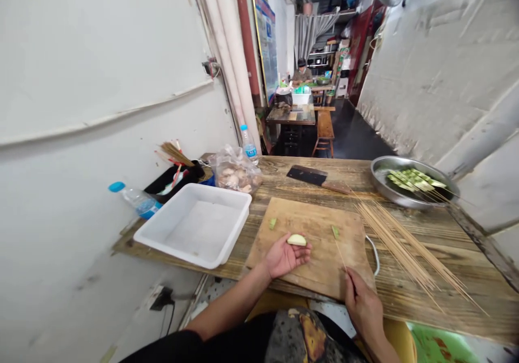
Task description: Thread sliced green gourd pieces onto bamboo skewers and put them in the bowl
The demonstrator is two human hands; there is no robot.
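My left hand (286,257) is palm up over the cutting board (304,211), fingers loosely curled. It holds a pale half-round vegetable slice (297,239) at the thumb and fingertips. Low at the board's right front, my right hand (363,301) pinches a thin bamboo skewer (341,253) that points up and away. A small green vegetable piece (334,231) is at the skewer's far tip; whether it is threaded on, I cannot tell. Another green scrap (273,223) lies on the board's left part.
Loose bamboo skewers (399,238) lie right of the board, a cleaver (312,177) behind it. A steel bowl (409,203) holds skewered green pieces. At left are a white plastic tub (190,257), a bag (235,173) and water bottles (140,202). A person (302,73) sits far back.
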